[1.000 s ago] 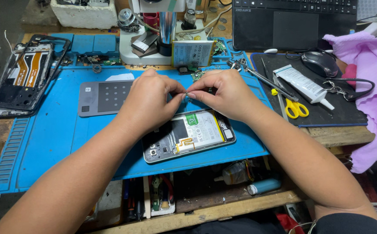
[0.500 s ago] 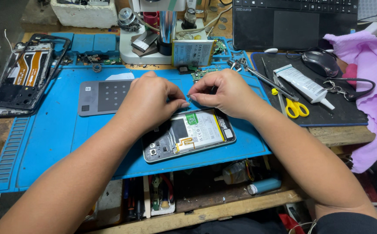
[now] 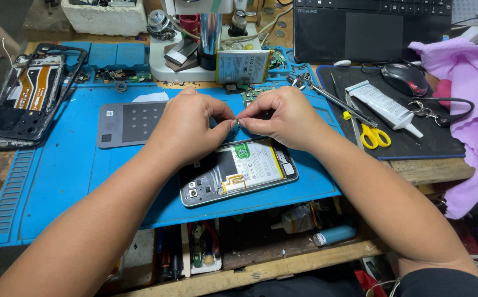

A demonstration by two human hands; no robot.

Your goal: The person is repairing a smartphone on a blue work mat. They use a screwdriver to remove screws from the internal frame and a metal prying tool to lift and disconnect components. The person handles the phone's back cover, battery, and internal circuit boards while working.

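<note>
At the far left a stripped phone frame [image 3: 27, 93] with an orange flex strip lies half on the blue mat [image 3: 57, 181], which covers most of the bench. Next along, a grey plate [image 3: 131, 124] with a grid of dark squares rests flat on the mat, just left of the left hand [image 3: 186, 129]. That hand is curled, thumb and forefinger pinched on a tiny part [image 3: 237, 124] held in the air between both hands; the part is too small to make out, possibly a bit of metal or flex. Directly below the hands, an opened phone [image 3: 239, 171] lies back-up on the mat, tilted, its white battery and inner boards exposed, partly hidden by the left wrist. Behind the hands stands a white stand [image 3: 195, 49] with a shiny column, and a loose battery [image 3: 242, 66] leans against it. The right hand [image 3: 285, 118] meets the left at the fingertips, also pinched on the tiny part, the remaining fingers folded in. Right of it, tweezers [image 3: 332, 99] and yellow scissors [image 3: 374, 136] lie at the edge of a dark pad [image 3: 415, 146], with a white tube [image 3: 384, 104] and a mouse [image 3: 405, 77] on it. A laptop [image 3: 371, 27] sits behind, and purple cloth [image 3: 470, 110] is heaped at the far right.
</note>
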